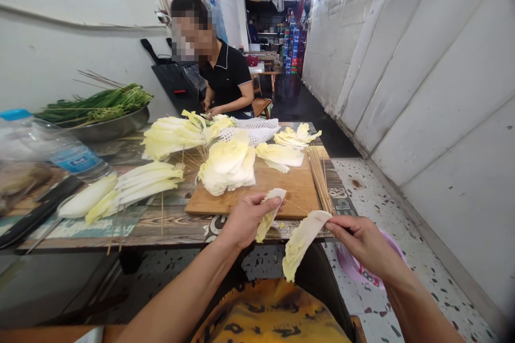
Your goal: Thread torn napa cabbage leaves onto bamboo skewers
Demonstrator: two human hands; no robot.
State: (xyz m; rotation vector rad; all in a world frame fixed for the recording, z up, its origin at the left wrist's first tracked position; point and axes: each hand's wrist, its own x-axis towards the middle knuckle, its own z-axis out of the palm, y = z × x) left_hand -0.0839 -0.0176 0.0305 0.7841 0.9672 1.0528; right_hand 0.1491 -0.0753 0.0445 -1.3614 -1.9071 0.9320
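My left hand (251, 218) pinches a small cabbage leaf (270, 214) near the front edge of the cutting board (217, 202). A thin skewer (296, 206) runs from that leaf toward the right. Between the thumb and fingers of my right hand (358, 236) is the top of a longer cabbage leaf (303, 238), which hangs down over the table edge. A pile of leaves (228, 165) lies on the board, with a few more leaves (281, 154) beside it. A bundle of bare skewers (319, 179) rests along the board's right side.
Skewered cabbage (148, 182) lies at left, near a black-handled knife (38, 214) and a water bottle (66, 147). Behind are more cabbage (173, 136) and a metal bowl (116, 124) of greens. Another person (225, 72) sits across the table. A pink basin (350, 262) stands on the floor at right.
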